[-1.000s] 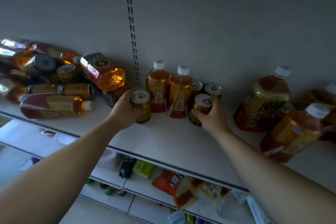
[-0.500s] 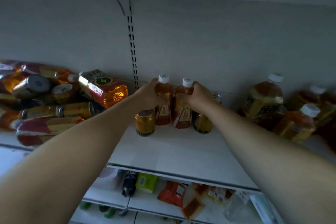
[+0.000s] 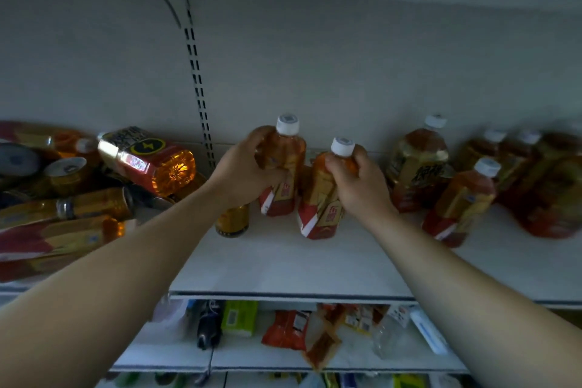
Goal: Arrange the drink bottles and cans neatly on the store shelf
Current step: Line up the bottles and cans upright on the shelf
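Observation:
Two amber tea bottles with white caps stand in the middle of the white shelf (image 3: 283, 264). My left hand (image 3: 242, 173) grips the left tea bottle (image 3: 283, 161) round its body. My right hand (image 3: 356, 186) grips the right tea bottle (image 3: 321, 198) at the shoulder, and that bottle tilts toward me. A gold can (image 3: 232, 220) stands upright just below my left wrist. Whatever stands behind the two bottles is hidden by my hands.
A jumbled pile of lying bottles and cans (image 3: 78, 192) fills the shelf's left side. Several larger tea bottles (image 3: 419, 167) crowd the right side, a smaller one (image 3: 459, 201) in front. A slotted upright (image 3: 196, 82) runs up the back wall. Snack packets (image 3: 293, 327) lie on the lower shelf.
Both hands let go of the gold cans and moved up onto the two tea bottles. The right bottle has come forward and tilted. The view has tilted upward.

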{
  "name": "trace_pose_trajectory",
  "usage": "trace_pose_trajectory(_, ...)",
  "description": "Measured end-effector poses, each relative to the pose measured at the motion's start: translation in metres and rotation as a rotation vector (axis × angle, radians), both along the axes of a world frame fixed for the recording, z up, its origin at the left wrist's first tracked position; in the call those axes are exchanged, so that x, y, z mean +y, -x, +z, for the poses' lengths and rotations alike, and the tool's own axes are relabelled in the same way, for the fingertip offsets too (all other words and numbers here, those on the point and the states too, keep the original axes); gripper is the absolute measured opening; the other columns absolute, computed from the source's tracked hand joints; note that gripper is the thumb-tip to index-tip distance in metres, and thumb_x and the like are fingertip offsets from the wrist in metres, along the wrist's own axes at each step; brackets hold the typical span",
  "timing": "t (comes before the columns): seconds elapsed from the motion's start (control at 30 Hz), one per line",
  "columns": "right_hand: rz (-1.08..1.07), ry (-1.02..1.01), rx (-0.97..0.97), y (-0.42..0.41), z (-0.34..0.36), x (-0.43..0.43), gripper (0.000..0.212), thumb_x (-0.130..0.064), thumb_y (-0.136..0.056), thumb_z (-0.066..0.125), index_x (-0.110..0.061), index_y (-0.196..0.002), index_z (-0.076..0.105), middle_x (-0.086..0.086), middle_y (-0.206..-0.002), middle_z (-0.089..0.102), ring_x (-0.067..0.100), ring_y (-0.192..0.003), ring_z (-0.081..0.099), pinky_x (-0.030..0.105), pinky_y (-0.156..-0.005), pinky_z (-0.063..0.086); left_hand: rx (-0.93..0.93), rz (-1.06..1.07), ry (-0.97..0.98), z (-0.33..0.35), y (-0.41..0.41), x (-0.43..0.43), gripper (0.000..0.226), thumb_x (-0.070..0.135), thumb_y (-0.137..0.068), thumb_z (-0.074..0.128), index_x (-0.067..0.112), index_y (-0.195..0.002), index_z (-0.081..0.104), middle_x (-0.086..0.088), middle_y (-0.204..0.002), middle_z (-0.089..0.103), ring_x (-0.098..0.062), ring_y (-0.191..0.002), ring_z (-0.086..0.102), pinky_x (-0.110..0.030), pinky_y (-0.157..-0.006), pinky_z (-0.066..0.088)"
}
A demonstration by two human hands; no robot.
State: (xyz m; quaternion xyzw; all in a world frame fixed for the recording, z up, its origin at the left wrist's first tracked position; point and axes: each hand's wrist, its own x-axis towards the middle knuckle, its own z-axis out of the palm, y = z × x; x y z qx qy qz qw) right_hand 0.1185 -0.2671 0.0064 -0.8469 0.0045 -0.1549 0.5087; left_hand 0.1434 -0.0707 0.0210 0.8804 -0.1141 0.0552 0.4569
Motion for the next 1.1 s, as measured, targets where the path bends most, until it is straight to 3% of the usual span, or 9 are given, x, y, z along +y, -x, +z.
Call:
trace_pose_trajectory(0.1, -0.062, -0.043, 0.004, 0.024, -0.006, -0.015, 0.01, -0.034, -0.09, 0.062, -0.028, -0.097, 0.058, -0.017, -0.084, 0.06, -0.011, -0.076, 0.055, 0.013, -0.064, 0.037, 0.069, -0.076, 0.093, -0.008, 0.018, -0.007, 0.072, 0.017, -0.071, 0.079, 0.035, -0.131, 0.043, 0.02, -0.1, 0.06, 0.002, -0.091, 0.059, -0.019, -0.073, 0.049)
trace_pose_trajectory(0.3, -0.248, -0.078, 0.018, 0.068, -0.02, -0.041, 0.017, -0.038, -0.09, 0.061, -0.027, -0.103, 0.057, -0.012, -0.095, 0.061, 0.004, -0.089, 0.056, 0.028, -0.076, 0.041, 0.235, -0.203, 0.137, -0.038, 0.041, -0.039, 0.082, 0.014, -0.074, 0.079, 0.031, -0.142, 0.035, 0.015, -0.109, 0.057, -0.009, -0.104, 0.056, -0.03, -0.087, 0.049)
trace_pose_trajectory(0.47, -0.327, -0.099, -0.019, 0.103, -0.018, -0.079, 0.011, -0.032, -0.091, 0.062, -0.029, -0.101, 0.057, -0.016, -0.091, 0.06, -0.001, -0.086, 0.055, 0.022, -0.073, 0.04, 0.262, -0.259, 0.169, -0.043, 0.059, -0.083, 0.083, 0.009, -0.075, 0.077, 0.029, -0.143, 0.033, 0.015, -0.105, 0.055, -0.007, -0.101, 0.054, -0.028, -0.085, 0.045)
trace_pose_trajectory(0.6, -0.36, -0.108, -0.045, 0.125, -0.02, -0.128, 0.014, -0.032, -0.09, 0.063, -0.032, -0.103, 0.058, -0.014, -0.096, 0.061, 0.006, -0.091, 0.057, 0.027, -0.077, 0.041, 0.233, -0.31, 0.156, -0.043, 0.076, -0.13, 0.076, 0.009, -0.073, 0.079, 0.027, -0.137, 0.04, 0.018, -0.101, 0.058, -0.006, -0.1, 0.058, -0.029, -0.089, 0.048)
trace_pose_trajectory(0.67, -0.361, -0.128, -0.065, 0.132, -0.02, -0.159, 0.012, -0.03, -0.09, 0.064, -0.035, -0.099, 0.059, -0.015, -0.097, 0.063, 0.005, -0.091, 0.058, 0.028, -0.079, 0.044, 0.2, -0.329, 0.146, -0.044, 0.085, -0.159, 0.073, 0.011, -0.072, 0.08, 0.028, -0.133, 0.043, 0.02, -0.102, 0.058, 0.0, -0.097, 0.057, -0.024, -0.084, 0.049)
trace_pose_trajectory(0.73, -0.364, -0.139, -0.076, 0.138, -0.021, -0.195, 0.014, -0.031, -0.089, 0.065, -0.031, -0.103, 0.062, -0.011, -0.098, 0.065, 0.007, -0.092, 0.06, 0.031, -0.081, 0.047, 0.176, -0.33, 0.136, -0.043, 0.094, -0.192, 0.072, 0.013, -0.072, 0.08, 0.031, -0.13, 0.043, 0.022, -0.102, 0.056, 0.006, -0.092, 0.054, -0.013, -0.073, 0.044)
trace_pose_trajectory(0.8, -0.347, -0.117, -0.074, 0.143, -0.02, -0.232, 0.017, -0.03, -0.089, 0.065, -0.026, -0.105, 0.061, -0.012, -0.096, 0.064, 0.005, -0.09, 0.059, 0.027, -0.077, 0.045, 0.154, -0.312, 0.131, -0.042, 0.103, -0.228, 0.07, 0.013, -0.072, 0.08, 0.032, -0.128, 0.042, 0.02, -0.101, 0.055, 0.006, -0.09, 0.053, -0.011, -0.071, 0.042)
trace_pose_trajectory(0.93, -0.335, -0.082, -0.047, 0.149, -0.018, -0.301, 0.013, -0.031, -0.089, 0.065, -0.026, -0.099, 0.059, -0.012, -0.089, 0.059, 0.004, -0.084, 0.055, 0.027, -0.07, 0.04, 0.164, -0.278, 0.138, -0.04, 0.117, -0.297, 0.077, 0.01, -0.074, 0.078, 0.025, -0.138, 0.04, 0.022, -0.099, 0.055, 0.01, -0.085, 0.054, 0.0, -0.062, 0.041)
trace_pose_trajectory(1.1, -0.309, -0.067, 0.001, 0.148, -0.017, -0.358, 0.022, -0.034, -0.089, 0.064, -0.024, -0.108, 0.06, -0.009, -0.095, 0.061, 0.012, -0.091, 0.057, 0.03, -0.075, 0.04, 0.173, -0.221, 0.101, -0.044, 0.121, -0.357, 0.078, 0.015, -0.073, 0.078, 0.027, -0.139, 0.039, 0.01, -0.107, 0.06, -0.009, -0.097, 0.06, -0.015, -0.071, 0.043)
